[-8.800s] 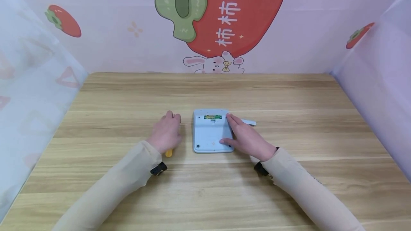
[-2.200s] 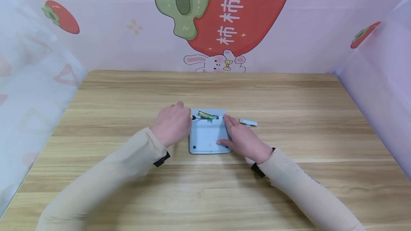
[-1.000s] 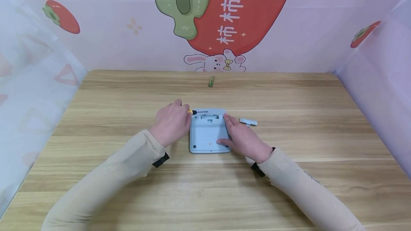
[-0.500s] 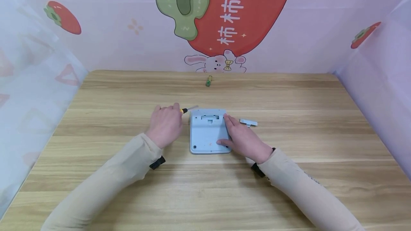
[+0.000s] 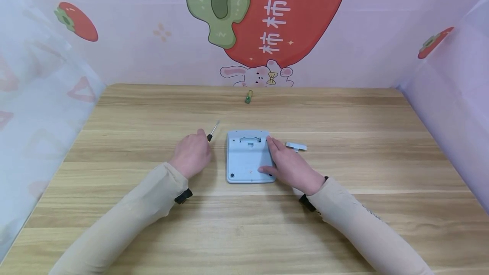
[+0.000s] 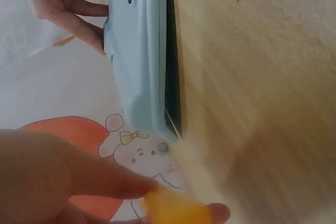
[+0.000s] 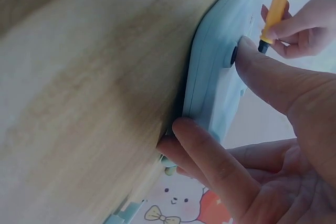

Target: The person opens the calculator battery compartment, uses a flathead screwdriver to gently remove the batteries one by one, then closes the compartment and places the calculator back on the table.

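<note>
Toward the left of the worktop (image 5: 244, 232), the left hand (image 5: 191, 154) grips a screwdriver (image 7: 276, 12) by its yellow handle; the thin shaft points away from the person, its tip apart from the device (image 5: 246, 162). That pale blue device lies face down near the middle, its compartment (image 5: 250, 140) uncovered near the far side. Beyond it, by the worktop's far edge, lies a green and gold battery (image 5: 248, 96). On the device's right, the right hand (image 5: 292, 164) rests with fingers nearly straight against the edge and thumb beside a dark foot (image 7: 233, 56). Just right of those fingers lies a small pale blue cover (image 5: 296, 146).
</note>
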Available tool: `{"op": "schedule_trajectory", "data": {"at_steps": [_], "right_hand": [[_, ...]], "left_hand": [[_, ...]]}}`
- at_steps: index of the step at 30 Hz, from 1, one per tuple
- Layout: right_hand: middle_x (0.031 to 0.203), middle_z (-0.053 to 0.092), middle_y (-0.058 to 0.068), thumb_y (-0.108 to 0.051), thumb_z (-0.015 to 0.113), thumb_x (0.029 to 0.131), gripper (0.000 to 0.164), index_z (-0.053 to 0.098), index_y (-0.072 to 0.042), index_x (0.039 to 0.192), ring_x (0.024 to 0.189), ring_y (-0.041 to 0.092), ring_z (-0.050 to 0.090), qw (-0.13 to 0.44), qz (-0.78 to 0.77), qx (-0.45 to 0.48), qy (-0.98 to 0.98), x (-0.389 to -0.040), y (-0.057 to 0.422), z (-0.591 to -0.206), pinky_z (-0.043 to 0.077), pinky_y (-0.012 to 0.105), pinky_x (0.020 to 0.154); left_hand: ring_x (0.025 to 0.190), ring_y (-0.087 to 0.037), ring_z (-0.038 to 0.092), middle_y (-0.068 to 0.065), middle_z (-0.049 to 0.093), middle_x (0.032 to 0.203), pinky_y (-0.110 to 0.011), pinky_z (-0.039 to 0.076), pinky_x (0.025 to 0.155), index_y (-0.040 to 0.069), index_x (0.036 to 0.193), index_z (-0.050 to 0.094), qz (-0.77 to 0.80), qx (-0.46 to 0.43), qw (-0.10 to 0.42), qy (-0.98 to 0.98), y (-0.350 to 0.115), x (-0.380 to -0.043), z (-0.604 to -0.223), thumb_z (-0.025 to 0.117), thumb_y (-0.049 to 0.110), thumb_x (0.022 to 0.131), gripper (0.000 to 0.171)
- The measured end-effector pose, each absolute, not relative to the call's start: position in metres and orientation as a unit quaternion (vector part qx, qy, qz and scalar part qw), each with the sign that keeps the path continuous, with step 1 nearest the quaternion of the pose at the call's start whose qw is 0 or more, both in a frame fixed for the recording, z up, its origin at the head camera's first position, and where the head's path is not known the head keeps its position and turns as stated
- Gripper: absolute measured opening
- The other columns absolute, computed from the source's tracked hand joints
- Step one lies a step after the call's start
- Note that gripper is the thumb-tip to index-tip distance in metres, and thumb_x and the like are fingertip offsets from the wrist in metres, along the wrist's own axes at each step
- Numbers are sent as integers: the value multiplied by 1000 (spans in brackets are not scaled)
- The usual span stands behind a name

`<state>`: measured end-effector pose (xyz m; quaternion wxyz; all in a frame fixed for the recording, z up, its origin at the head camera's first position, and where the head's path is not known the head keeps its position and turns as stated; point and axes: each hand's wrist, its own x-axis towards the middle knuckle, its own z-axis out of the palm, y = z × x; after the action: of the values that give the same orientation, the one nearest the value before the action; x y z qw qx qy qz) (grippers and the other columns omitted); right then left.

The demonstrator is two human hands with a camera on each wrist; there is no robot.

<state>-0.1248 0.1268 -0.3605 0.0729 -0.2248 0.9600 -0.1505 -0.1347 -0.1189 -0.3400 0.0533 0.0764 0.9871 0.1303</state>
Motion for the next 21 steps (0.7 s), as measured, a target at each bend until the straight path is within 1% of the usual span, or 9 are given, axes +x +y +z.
{"op": "schedule_trajectory", "data": {"at_steps": [5,8,11,14,18,21], "right_hand": [[141,38,26,-36,68,82,84,28,7,141,125,34,47,76,-152,-222,960,-124,126,-359,42,42,100],[141,38,27,-35,68,82,84,27,8,141,125,34,47,75,-153,-223,960,-124,126,-360,42,42,100],[141,38,27,-34,69,82,84,27,8,141,126,34,46,73,-153,-225,960,-124,126,-360,42,42,100],[141,39,27,-35,69,81,84,28,8,141,126,34,46,70,-153,-227,959,-124,126,-360,42,42,100],[139,40,27,-34,69,81,83,29,9,140,125,34,46,62,-153,-233,958,-124,127,-361,43,42,100],[139,40,27,-33,70,81,83,29,9,140,125,35,47,62,-154,-233,958,-125,127,-361,43,42,100]], "left_hand": [[52,-22,48,-12,51,65,-29,38,43,-7,86,52,148,78,45,985,-121,-134,-342,52,5,85,13],[53,-21,46,-11,51,65,-29,38,44,-4,77,53,160,80,44,983,-123,-134,-343,52,1,82,7],[51,-19,44,-8,48,60,-28,36,43,2,67,51,169,77,60,981,-124,-135,-344,50,-2,80,14],[48,-18,44,-5,46,57,-26,35,42,8,60,46,172,72,81,979,-125,-136,-344,49,-2,80,23],[48,-18,46,-6,47,57,-25,37,43,8,60,46,172,72,95,978,-126,-136,-345,50,-1,82,24],[47,-18,49,-8,52,59,-25,39,43,4,63,53,180,70,103,976,-126,-136,-346,50,-1,81,20]]}}
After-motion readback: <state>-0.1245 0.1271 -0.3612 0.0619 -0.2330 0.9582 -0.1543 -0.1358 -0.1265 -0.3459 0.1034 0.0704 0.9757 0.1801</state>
